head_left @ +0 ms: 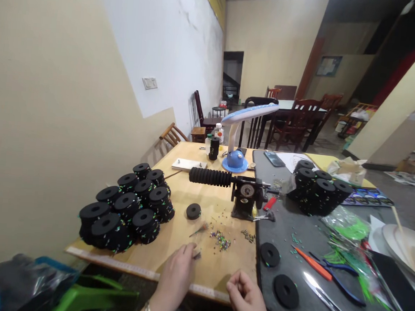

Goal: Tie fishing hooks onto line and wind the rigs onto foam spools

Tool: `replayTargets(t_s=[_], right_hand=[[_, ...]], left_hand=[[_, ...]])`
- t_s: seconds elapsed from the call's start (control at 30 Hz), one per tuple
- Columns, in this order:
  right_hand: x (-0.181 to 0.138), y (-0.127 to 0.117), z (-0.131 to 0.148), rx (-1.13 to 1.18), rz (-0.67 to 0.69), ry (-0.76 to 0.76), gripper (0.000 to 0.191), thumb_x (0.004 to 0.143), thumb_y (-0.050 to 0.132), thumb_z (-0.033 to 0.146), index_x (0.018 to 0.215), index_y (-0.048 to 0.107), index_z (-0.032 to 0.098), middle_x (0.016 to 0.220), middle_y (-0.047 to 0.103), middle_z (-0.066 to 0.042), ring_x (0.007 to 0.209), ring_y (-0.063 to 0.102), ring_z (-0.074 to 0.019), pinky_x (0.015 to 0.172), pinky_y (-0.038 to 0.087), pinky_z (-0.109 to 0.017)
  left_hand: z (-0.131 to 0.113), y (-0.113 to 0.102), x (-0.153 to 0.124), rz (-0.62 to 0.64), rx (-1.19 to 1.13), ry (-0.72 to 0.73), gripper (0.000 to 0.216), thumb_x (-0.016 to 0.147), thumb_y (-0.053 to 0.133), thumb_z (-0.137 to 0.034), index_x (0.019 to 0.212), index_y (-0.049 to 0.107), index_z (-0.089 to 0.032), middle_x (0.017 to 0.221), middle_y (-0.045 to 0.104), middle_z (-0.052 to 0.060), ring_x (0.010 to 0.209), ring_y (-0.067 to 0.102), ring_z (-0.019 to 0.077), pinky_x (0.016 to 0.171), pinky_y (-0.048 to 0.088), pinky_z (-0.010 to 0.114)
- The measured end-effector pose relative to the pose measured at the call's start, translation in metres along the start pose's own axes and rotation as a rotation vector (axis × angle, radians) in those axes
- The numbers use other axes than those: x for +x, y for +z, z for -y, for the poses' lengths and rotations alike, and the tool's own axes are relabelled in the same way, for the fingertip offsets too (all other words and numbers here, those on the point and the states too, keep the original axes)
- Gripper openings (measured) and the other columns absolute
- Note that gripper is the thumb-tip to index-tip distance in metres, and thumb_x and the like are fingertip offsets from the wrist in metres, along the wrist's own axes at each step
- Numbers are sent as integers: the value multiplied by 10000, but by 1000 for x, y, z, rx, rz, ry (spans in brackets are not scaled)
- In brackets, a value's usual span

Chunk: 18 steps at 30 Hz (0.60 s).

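Observation:
My left hand (178, 273) rests on the wooden table (206, 265) near its front edge, fingers pinched on a small item I cannot make out. Just beyond it lie a small pile of coloured beads (221, 240) and a thin tuft (199, 229). My right hand (245, 292) hovers at the table edge with fingers curled into a loose fist; nothing shows in it. A black winding machine (245, 199) with a long ribbed black roller (210, 177) stands further back. One loose black foam disc (193, 211) lies ahead of my left hand.
Stacks of black foam discs (128, 206) fill the left of the table; another stack (316, 188) sits right of the machine. On the dark mat (295, 229) lie two discs (269, 254), orange and blue pliers (327, 273), tweezers (327, 301), green thread bags (348, 233). A blue desk lamp (236, 158) stands behind.

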State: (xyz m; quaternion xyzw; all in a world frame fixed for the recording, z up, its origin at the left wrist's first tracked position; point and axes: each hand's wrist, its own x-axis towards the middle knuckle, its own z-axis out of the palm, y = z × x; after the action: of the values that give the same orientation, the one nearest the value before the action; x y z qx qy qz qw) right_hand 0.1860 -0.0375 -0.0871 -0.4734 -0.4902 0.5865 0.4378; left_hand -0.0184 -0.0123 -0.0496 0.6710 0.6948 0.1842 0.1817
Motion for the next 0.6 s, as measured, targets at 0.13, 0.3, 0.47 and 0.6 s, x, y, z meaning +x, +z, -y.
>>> replayTargets(t_s=[0.13, 0.3, 0.47, 0.6], right_hand=[[-1, 3, 4, 29, -29, 23, 462, 748, 657, 629, 659, 482, 210, 486, 360, 104, 439, 303, -82, 430, 234, -209], [-4, 16, 6, 141, -55, 21, 518, 716, 649, 697, 667, 490, 206, 460, 337, 121, 408, 262, -63, 411, 200, -200], [-2, 31, 17, 219, -108, 30, 551, 672, 678, 719, 659, 496, 199, 440, 335, 130, 384, 245, -44, 390, 183, -182], [0, 35, 28, 216, -96, 72, 602, 594, 687, 770, 619, 492, 200, 399, 360, 126, 357, 262, -40, 374, 197, -179]], left_hand=[[1, 2, -6, -27, -276, 21, 247, 877, 431, -143, 1050, 607, -157, 935, 680, 115, 910, 642, 248, 825, 473, 340], [-7, 4, -18, 37, -844, -29, 147, 803, 632, -329, 791, 604, -185, 758, 613, 23, 749, 597, 199, 706, 473, 277], [-25, 7, -26, 213, -1098, -203, 344, 710, 744, -462, 683, 537, -189, 583, 478, -66, 555, 453, 110, 545, 383, 203], [-32, 10, -31, 258, -1111, -252, 385, 703, 748, -484, 645, 501, -195, 550, 476, -69, 522, 399, 96, 503, 330, 194]])
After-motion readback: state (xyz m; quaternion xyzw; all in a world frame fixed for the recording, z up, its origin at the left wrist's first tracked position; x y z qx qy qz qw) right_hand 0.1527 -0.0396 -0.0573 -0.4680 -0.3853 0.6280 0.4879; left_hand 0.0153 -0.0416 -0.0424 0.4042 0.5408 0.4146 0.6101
